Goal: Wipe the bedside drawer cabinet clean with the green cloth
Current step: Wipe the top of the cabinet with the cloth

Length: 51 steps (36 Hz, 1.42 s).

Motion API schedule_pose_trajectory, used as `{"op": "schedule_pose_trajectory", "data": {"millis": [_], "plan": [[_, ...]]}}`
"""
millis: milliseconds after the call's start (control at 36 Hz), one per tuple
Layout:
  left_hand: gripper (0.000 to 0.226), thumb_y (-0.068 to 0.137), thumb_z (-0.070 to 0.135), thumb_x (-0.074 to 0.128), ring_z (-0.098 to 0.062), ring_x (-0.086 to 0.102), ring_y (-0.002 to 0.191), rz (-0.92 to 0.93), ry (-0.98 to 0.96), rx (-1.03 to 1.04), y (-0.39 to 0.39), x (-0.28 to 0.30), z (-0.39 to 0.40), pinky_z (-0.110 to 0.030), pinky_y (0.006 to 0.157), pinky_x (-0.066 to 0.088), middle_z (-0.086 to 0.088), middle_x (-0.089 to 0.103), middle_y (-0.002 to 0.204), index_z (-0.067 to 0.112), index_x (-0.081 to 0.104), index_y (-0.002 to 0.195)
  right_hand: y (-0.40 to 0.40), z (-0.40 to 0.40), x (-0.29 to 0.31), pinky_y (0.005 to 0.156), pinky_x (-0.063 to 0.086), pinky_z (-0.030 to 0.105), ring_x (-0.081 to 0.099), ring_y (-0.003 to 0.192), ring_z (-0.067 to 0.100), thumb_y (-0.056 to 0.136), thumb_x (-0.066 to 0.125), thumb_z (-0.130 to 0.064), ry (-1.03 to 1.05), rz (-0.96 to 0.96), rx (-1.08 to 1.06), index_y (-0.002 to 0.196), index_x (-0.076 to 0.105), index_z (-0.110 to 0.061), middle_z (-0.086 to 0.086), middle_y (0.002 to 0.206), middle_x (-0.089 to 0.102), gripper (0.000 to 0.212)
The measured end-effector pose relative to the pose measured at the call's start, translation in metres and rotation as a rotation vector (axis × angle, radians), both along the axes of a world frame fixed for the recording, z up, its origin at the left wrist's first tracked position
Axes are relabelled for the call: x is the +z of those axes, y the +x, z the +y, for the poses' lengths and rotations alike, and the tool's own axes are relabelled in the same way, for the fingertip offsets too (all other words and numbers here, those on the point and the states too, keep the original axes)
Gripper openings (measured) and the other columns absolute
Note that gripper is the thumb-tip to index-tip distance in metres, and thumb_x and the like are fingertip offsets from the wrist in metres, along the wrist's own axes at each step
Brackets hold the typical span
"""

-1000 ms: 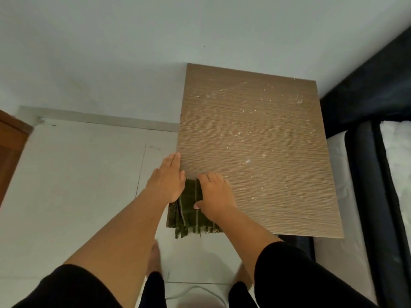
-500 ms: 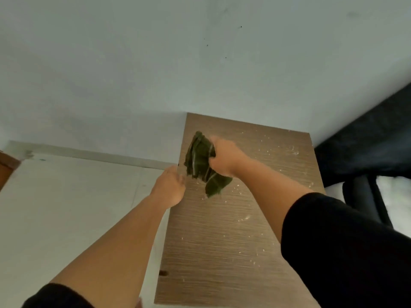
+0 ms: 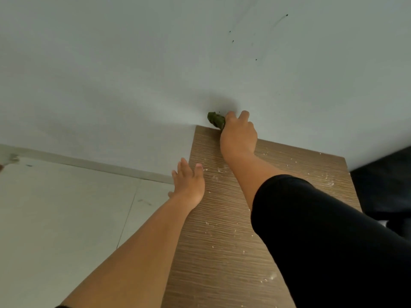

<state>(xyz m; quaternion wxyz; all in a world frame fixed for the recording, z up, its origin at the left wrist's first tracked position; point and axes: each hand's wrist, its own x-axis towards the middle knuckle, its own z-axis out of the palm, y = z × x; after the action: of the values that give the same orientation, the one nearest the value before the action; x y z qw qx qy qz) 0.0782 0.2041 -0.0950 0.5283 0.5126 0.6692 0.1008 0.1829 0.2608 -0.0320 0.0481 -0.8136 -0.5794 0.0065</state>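
The bedside cabinet's wood-grain top [image 3: 222, 241] fills the lower middle of the view and is speckled with white crumbs and dust. My right hand [image 3: 239, 134] reaches to the cabinet's far left corner by the wall and grips the bunched green cloth [image 3: 215, 119], which sticks out past my fingers. My left hand [image 3: 189, 185] rests with straight fingers on the cabinet's left edge, thumb on the top surface. Most of the cloth is hidden under my right hand.
A pale grey wall [image 3: 133, 74] stands right behind the cabinet. Light floor tiles [image 3: 66, 218] and a skirting strip lie to the left. Something dark, a bed frame [image 3: 382, 185], sits close on the right.
My right hand lifted the green cloth from the cabinet's near left corner and carried it to the far left corner by the wall. My left hand slid forward along the left edge.
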Motion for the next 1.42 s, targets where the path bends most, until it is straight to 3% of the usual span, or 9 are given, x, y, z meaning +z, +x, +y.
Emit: {"op": "schedule_pose_trajectory", "data": {"millis": [194,333,444,611,722,861,1000,1167,1417], "plan": [[0.056,0.100,0.041,0.008,-0.015,-0.016,0.147,-0.022,-0.025,0.016,0.002,-0.004,0.005,-0.053,0.118,-0.006,0.009,-0.012,0.159,0.025,-0.014,0.149,-0.013,0.017,-0.030,0.081,0.044,0.038,0.047,0.108,0.038,0.081,0.056,-0.027,-0.071,0.237,-0.007,0.137,0.024,-0.013,0.018,0.126,0.038,0.067],[0.056,0.099,0.044,0.007,-0.013,-0.015,0.147,-0.020,-0.025,0.000,-0.002,-0.005,0.001,-0.053,0.116,-0.007,0.010,-0.014,0.159,0.028,-0.014,0.149,0.000,0.008,-0.043,0.091,0.041,0.040,0.041,0.112,0.035,0.087,0.048,-0.031,-0.060,0.205,0.143,0.136,0.037,-0.026,0.017,0.126,0.039,0.050],[0.055,0.099,0.043,0.006,-0.012,-0.013,0.147,-0.035,-0.017,0.019,-0.001,-0.005,0.002,-0.053,0.117,-0.007,0.011,-0.011,0.159,0.029,-0.012,0.149,0.009,0.010,-0.053,0.090,0.043,0.039,0.040,0.115,0.032,0.093,0.043,-0.028,-0.106,0.111,0.248,0.139,0.035,-0.036,0.010,0.131,0.040,0.047],[0.057,0.097,0.048,0.003,-0.011,-0.010,0.147,-0.178,-0.020,0.129,-0.003,-0.011,0.008,-0.049,0.119,-0.006,0.010,-0.005,0.160,0.029,-0.004,0.150,0.013,0.023,-0.052,0.092,0.043,0.038,0.049,0.115,0.031,0.096,0.039,-0.025,-0.204,0.200,0.288,0.140,0.035,-0.038,0.007,0.131,0.046,0.046],[0.083,0.082,0.068,0.007,-0.018,0.015,0.146,-0.354,-0.172,0.215,-0.013,-0.015,0.013,-0.046,0.120,0.009,-0.001,0.017,0.159,0.022,0.020,0.150,0.011,0.011,-0.049,0.097,0.040,0.038,0.047,0.120,0.028,0.096,0.039,-0.022,-0.234,0.228,0.331,0.141,0.035,-0.038,0.005,0.133,0.045,0.048],[0.069,0.094,0.058,0.002,-0.021,0.038,0.136,-0.688,-0.263,0.334,-0.030,-0.004,-0.008,-0.041,0.116,0.027,-0.003,0.037,0.151,0.023,0.026,0.149,0.002,-0.019,-0.048,0.091,0.042,0.039,0.049,0.115,0.028,0.094,0.040,-0.019,-0.266,0.244,0.355,0.140,0.033,-0.042,0.005,0.126,0.046,0.051],[0.075,0.094,0.058,0.000,-0.019,0.051,0.116,-0.726,-0.295,0.402,-0.041,0.009,-0.031,-0.029,0.085,0.042,-0.006,0.045,0.145,0.016,0.032,0.146,-0.008,-0.059,-0.043,0.087,0.041,0.037,0.049,0.111,0.027,0.094,0.039,-0.018,-0.293,0.270,0.380,0.140,0.033,-0.043,0.004,0.123,0.045,0.052],[0.083,0.091,0.062,-0.003,-0.019,0.030,0.141,-0.693,-0.363,0.447,-0.060,0.023,-0.053,-0.037,0.117,0.022,-0.006,0.035,0.152,0.011,0.033,0.145,-0.023,-0.115,-0.038,0.088,0.042,0.037,0.050,0.109,0.027,0.095,0.038,-0.018,-0.317,0.268,0.418,0.141,0.030,-0.043,0.004,0.121,0.046,0.053],[0.089,0.090,0.061,-0.004,-0.024,0.040,0.135,-0.548,-0.428,0.434,-0.078,0.041,-0.113,-0.039,0.119,0.022,-0.015,0.047,0.143,0.003,0.041,0.140,-0.045,-0.209,-0.037,0.086,0.043,0.035,0.051,0.108,0.026,0.095,0.040,-0.019,-0.413,0.281,0.473,0.142,0.028,-0.042,0.004,0.123,0.045,0.054]]}}
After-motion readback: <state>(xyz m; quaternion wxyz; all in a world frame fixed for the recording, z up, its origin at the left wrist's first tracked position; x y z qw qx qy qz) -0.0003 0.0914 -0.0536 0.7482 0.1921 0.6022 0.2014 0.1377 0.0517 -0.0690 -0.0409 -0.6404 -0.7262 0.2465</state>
